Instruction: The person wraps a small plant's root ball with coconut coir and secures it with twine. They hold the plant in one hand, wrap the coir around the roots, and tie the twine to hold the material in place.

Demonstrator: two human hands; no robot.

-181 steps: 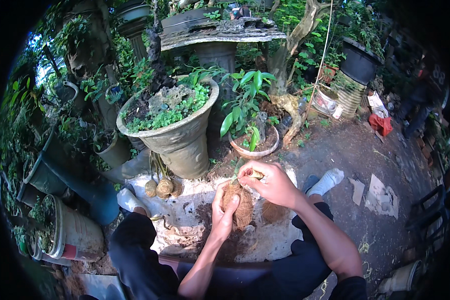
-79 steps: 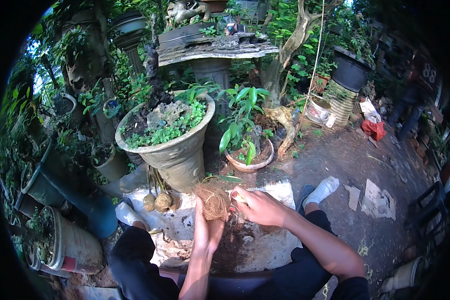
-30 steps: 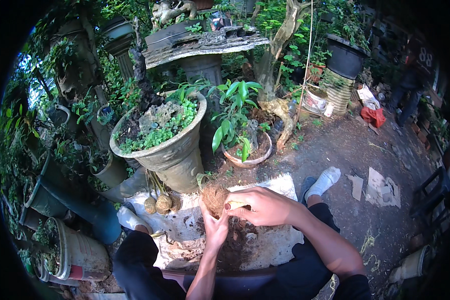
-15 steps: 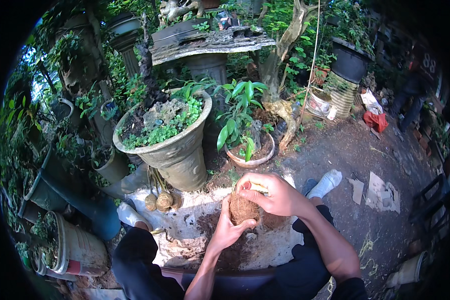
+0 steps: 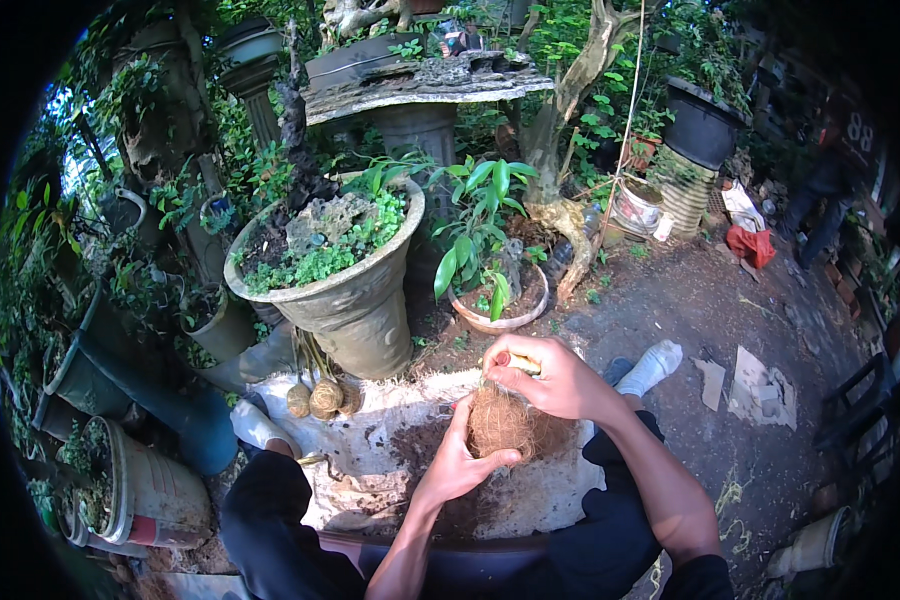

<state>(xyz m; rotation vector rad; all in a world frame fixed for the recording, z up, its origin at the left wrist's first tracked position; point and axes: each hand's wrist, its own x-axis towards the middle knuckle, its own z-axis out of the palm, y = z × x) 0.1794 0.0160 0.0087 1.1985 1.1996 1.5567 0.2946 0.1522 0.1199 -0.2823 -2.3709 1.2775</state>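
Observation:
My left hand (image 5: pixel 455 465) cups a round brown coir-fibre ball (image 5: pixel 500 425) from the left and below. My right hand (image 5: pixel 555 385) is closed on a small yellow spool-like cylinder (image 5: pixel 522 365) with a reddish end, held just above the ball. Under both hands lies a whitish sack cloth (image 5: pixel 360 480) scattered with dark soil. Several wrapped balls (image 5: pixel 325 398) with long stems rest at the back left of the cloth. Brown fibre lies behind the ball on the right, partly hidden by my hand and forearm.
A large concrete pot (image 5: pixel 340 330) and a shallow planted bowl (image 5: pixel 495 322) stand ahead. Buckets (image 5: pixel 155 500) crowd the left. My socked feet (image 5: pixel 652 365) flank the cloth. Cardboard scraps (image 5: pixel 760 390) lie right. Another person (image 5: pixel 825 190) is at the back right.
Over the last second both hands and the ball have shifted right. My right hand, with the cylinder, has risen from the ball's side to above its top.

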